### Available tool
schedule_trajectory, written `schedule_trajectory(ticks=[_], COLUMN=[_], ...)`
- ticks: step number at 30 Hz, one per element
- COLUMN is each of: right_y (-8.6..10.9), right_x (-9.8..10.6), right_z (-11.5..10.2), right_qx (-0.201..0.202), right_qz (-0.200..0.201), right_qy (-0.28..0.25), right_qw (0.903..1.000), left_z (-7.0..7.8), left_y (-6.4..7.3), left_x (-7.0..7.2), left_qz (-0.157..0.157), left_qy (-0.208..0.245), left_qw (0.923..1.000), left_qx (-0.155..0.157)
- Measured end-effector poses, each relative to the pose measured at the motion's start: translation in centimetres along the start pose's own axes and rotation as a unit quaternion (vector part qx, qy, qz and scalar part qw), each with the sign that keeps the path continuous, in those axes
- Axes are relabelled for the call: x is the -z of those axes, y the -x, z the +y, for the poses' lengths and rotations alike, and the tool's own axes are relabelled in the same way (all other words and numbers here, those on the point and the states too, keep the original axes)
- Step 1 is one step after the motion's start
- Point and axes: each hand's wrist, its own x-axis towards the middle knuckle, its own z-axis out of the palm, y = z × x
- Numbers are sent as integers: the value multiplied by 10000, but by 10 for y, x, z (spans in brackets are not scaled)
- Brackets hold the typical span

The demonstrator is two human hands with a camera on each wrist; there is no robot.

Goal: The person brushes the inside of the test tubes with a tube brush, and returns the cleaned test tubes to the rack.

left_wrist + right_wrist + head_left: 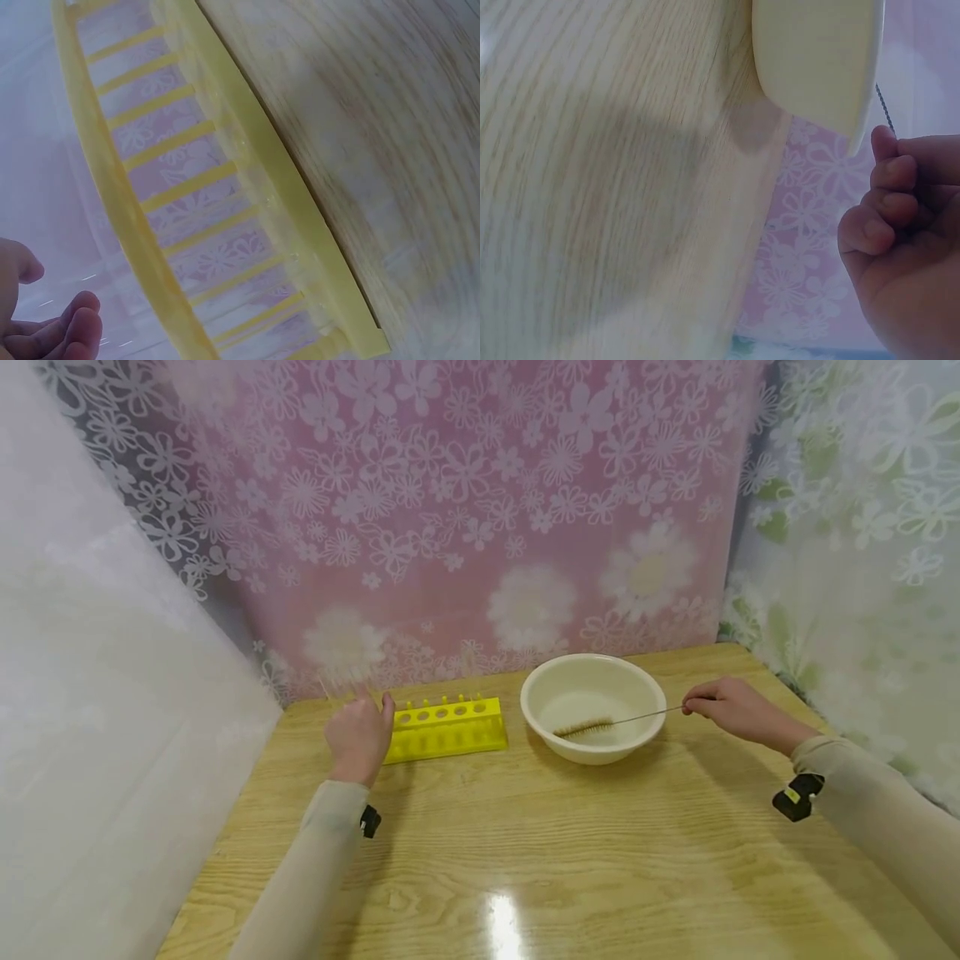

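Observation:
My left hand (356,735) is at the left end of a yellow test tube rack (450,743). In the left wrist view its thumb (28,266) and curved fingers (81,322) stand apart beside the rack's top bar. Faint clear glass test tubes (330,687) rise behind that hand, out of the rack's left part. On the right, my right hand (738,714) pinches the thin wire handle of a test tube brush (585,727) between thumb and forefinger. The brush's tan bristles lie inside a white basin (592,756), and its wire crosses the basin's right rim.
Another clear tube (470,662) stands at the rack's right end. Rack and basin share a wood-grain table (465,843), with the basin to the right of the rack. A pink flowered curtain (480,527) hangs along the back, and pale sheets flank both sides.

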Motion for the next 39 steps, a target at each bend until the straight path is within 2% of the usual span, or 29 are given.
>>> schedule_trajectory(ticks=[8, 24, 34, 39], right_y=[0, -6, -7, -5], right_x=[1, 8, 9, 9], right_z=[2, 3, 5, 5], right_qx=[-341, -616, -678, -702], right_qz=[-263, -327, -298, -271], right_qy=[-509, -1062, -1089, -1050], right_qw=[9978, 9919, 9913, 9916], left_z=[-4, -5, -5, -5], left_y=[0, 0, -3, -9], left_x=[-5, -10, -6, -3], left_qz=[91, -48, 357, 635], left_qy=[-80, 131, 408, 599], left_qw=[9999, 9999, 9985, 9962], left_qx=[-105, 5, 92, 7])
